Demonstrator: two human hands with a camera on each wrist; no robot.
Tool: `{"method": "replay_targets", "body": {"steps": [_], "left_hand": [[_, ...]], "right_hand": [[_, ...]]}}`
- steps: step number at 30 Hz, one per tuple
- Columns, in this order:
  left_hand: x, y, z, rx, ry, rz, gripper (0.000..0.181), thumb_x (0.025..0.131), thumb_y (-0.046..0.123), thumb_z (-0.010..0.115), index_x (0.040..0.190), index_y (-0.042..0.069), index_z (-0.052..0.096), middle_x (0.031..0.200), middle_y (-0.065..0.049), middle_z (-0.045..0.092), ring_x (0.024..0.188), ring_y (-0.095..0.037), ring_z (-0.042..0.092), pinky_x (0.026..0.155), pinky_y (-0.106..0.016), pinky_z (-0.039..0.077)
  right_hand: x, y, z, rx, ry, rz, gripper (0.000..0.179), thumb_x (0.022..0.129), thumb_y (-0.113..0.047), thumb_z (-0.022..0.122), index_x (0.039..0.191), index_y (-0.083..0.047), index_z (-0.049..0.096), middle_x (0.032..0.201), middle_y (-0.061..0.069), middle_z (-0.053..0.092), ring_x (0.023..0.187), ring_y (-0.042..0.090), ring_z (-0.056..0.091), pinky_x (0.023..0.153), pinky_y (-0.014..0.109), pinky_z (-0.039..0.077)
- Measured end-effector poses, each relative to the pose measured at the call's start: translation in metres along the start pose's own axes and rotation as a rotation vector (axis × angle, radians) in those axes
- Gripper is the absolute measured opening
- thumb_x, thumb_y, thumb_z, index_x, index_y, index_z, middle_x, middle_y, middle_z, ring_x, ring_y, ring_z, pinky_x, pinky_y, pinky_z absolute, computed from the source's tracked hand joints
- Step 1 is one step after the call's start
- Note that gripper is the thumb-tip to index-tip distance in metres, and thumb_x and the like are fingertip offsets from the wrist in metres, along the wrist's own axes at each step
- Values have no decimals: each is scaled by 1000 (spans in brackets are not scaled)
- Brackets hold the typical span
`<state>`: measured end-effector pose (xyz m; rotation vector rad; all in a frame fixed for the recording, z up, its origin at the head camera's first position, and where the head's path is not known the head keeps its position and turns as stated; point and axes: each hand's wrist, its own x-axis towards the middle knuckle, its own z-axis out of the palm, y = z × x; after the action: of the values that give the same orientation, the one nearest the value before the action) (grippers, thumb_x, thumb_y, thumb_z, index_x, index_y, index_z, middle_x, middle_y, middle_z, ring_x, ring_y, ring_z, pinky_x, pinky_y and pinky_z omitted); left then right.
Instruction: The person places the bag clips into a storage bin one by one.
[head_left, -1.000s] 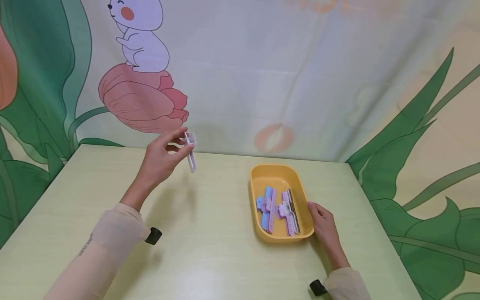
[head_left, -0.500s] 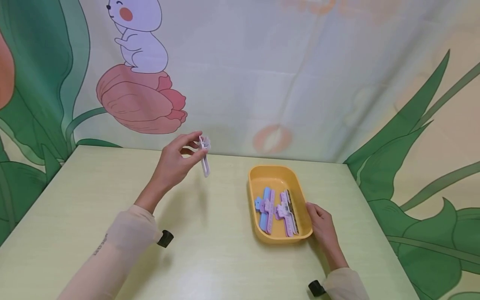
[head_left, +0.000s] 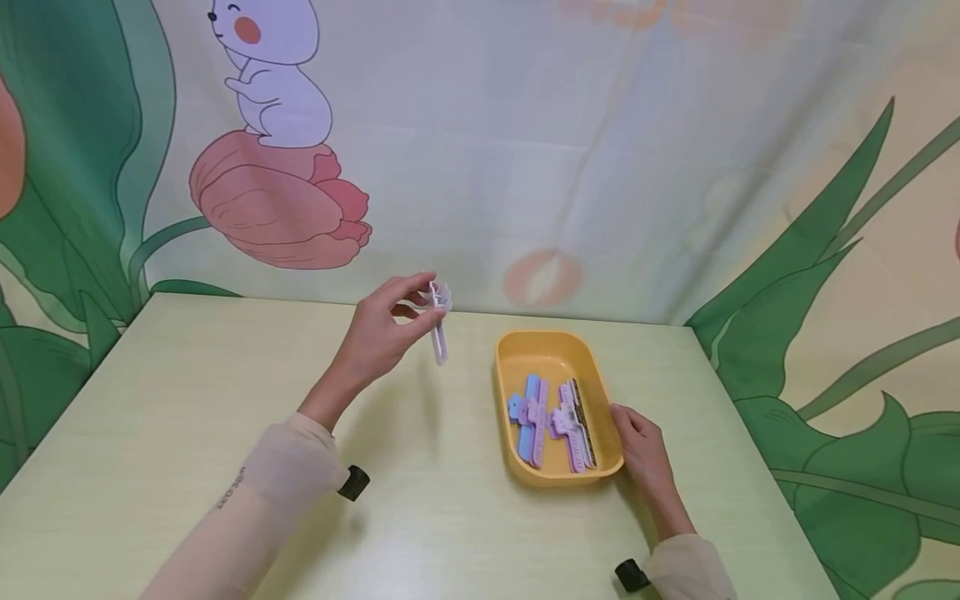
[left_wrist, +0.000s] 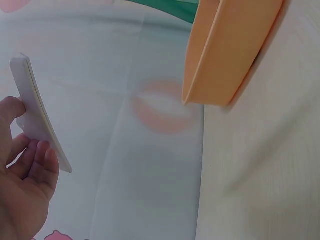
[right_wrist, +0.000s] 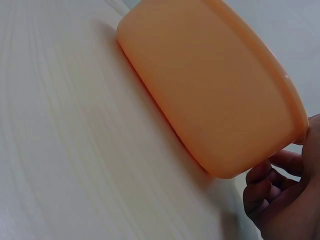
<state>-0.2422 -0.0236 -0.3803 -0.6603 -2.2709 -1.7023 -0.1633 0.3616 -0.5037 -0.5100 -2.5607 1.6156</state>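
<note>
My left hand point(head_left: 386, 333) pinches a pale white-lilac clip point(head_left: 439, 337) between thumb and fingertips, up above the table. The left wrist view shows the long flat bar of that clip point(left_wrist: 40, 112) held by the hand point(left_wrist: 27, 185). To its right stands a yellow plastic bin point(head_left: 517, 337), resting on the table. Inside lie several long clips: a blue one point(head_left: 527, 442), a purple one point(head_left: 540, 446) and patterned ones point(head_left: 573, 433). My right hand point(head_left: 643, 442) grips the bin's right rim near the front corner; its curled fingers point(right_wrist: 260, 192) show below the rim.
The pale wooden table point(head_left: 420, 533) reaches back to a printed cloth backdrop point(head_left: 450, 150) with a rabbit, flowers and leaves. Black wrist cameras sit on the left sleeve point(head_left: 270, 475) and the right sleeve point(head_left: 690, 571).
My left hand has moved to the right and slightly down with the clip, closer to the bin. My right hand and the bin have stayed in place.
</note>
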Motion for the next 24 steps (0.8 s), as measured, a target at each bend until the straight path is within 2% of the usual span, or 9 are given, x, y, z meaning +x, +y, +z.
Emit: {"method": "replay_targets", "body": {"steps": [5,12,17,24], "left_hand": [[0,3,9,-5,-15,3,53,95,12,77,144,3,59,122,-9,65,109,-24,62,91,-32,54],[1,6,22,-21,-39,20,52,94,10,77,143,2,60,122,-9,66,108,-25,62,92,-42,55],[1,7,34,-11,-62,18,52,95,12,77,142,2,60,121,-8,66,106,-22,62,93,-41,56],[2,7,52,-11,-97,33,52,94,13,77,142,2,60,122,-8,66,108,-26,63,92,-41,56]], "right_hand": [[0,0,1,-6,2,-4,52,110,-43,47,140,-3,63,137,18,63,114,24,58,80,11,46],[0,0,0,-17,-1,-4,55,110,-46,46,141,-4,62,139,17,62,115,24,57,82,11,45],[0,0,-1,-13,-8,5,54,110,-45,47,141,-4,62,138,17,62,113,24,58,82,12,47],[-1,0,-1,-4,-11,2,55,110,-46,47,142,-3,61,139,17,62,114,24,59,83,13,49]]}}
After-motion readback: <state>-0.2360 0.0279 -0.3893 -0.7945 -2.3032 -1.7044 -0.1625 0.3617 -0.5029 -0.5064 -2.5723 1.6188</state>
